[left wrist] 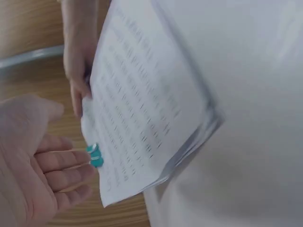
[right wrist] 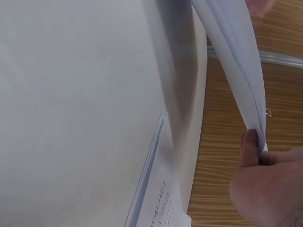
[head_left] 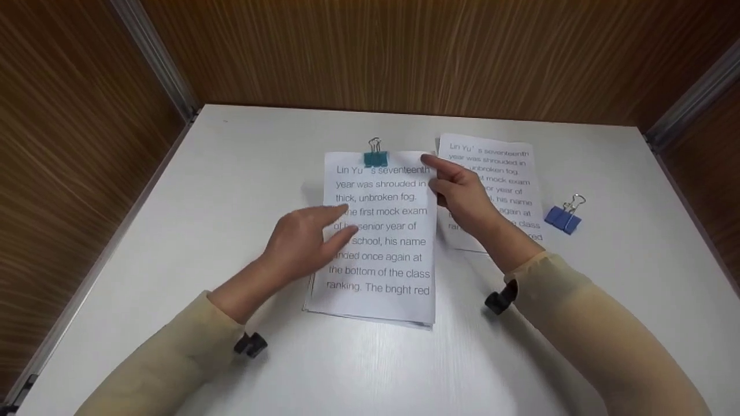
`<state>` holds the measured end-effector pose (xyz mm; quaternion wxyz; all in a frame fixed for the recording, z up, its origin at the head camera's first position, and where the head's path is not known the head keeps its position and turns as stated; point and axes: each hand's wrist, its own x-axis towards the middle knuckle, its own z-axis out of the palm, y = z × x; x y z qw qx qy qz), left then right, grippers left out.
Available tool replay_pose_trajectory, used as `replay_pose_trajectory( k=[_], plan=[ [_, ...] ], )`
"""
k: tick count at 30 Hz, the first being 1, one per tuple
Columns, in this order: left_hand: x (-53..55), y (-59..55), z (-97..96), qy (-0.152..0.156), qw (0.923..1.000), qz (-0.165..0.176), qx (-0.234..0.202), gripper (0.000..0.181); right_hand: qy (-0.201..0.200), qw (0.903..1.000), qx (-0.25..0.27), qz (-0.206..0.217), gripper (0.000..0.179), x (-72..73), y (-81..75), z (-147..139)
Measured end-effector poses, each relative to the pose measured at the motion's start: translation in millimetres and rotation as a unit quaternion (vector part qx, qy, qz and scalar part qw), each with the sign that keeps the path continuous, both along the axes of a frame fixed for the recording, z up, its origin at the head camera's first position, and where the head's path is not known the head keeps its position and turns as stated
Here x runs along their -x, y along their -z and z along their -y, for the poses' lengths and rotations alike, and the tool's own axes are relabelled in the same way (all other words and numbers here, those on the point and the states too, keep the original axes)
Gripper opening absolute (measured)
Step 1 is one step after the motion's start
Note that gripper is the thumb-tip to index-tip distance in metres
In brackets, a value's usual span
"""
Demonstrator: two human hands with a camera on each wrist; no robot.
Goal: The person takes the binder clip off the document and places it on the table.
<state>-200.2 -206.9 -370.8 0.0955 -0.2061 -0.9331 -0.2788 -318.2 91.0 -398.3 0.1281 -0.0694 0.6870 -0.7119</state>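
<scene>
A stack of printed sheets (head_left: 384, 248) is raised off the white table, with a teal binder clip (head_left: 376, 159) on its top edge. My right hand (head_left: 471, 199) pinches this stack near its upper right corner, and the right wrist view shows thumb and fingers on the paper edge. Over the stack's left side is my left hand (head_left: 300, 240), its thumb and fingers apart and nothing held between them. In the left wrist view the left hand's fingers (left wrist: 64, 168) extend loosely near the teal clip. The lower page edges fan slightly apart.
A second printed stack (head_left: 491, 151) lies to the right on the white table (head_left: 231, 173), partly hidden by my right hand. Beside it rests a blue binder clip (head_left: 562, 219). Wood-grain panels (head_left: 404, 58) enclose the table at the back and sides.
</scene>
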Motion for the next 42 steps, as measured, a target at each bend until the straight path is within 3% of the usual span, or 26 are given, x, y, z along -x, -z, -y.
replay_pose_trajectory(
  k=[5, 10, 14, 18, 22, 27, 34, 42],
  plan=[
    [37.9, -19.0, 4.3, -0.027, 0.9932, 0.027, -0.11, 0.049, -0.002, 0.9997, 0.021, 0.01, 0.052, -9.6, -3.4, -4],
    [78.8, -24.2, 6.6, -0.037, 0.98, 0.085, -0.176, 0.055, -0.016, 0.9992, 0.036, 0.007, 0.051, -16.6, -4.2, -6],
    [103.2, -24.6, 7.7, -0.009, 0.9685, 0.14, -0.206, 0.06, -0.025, 0.9989, 0.039, 0.007, 0.051, -20.8, -4.2, -6],
    [118.6, -25.9, 7.5, 0.04, 0.9572, 0.179, -0.224, 0.063, -0.023, 0.999, 0.039, 0.007, 0.052, -24.4, -3.9, -6],
    [128.4, -26.8, 7.2, 0.064, 0.9464, 0.214, -0.233, 0.066, -0.022, 0.999, 0.038, 0.003, 0.052, -27.4, -4.0, -7],
    [136.0, -27.5, 7.6, 0.067, 0.9385, 0.242, -0.238, 0.063, -0.028, 0.9987, 0.043, 0.004, 0.051, -30.0, -4.5, -8],
    [139.0, -28.4, 5.6, 0.063, 0.9335, 0.262, -0.237, 0.062, -0.026, 0.9987, 0.045, 0.005, 0.051, -31.3, -4.7, -6],
    [137.2, -28.7, 4.6, 0.06, 0.9333, 0.268, -0.231, 0.059, -0.033, 0.9983, 0.048, 0.003, 0.052, -31.4, -4.7, -3]
  ],
)
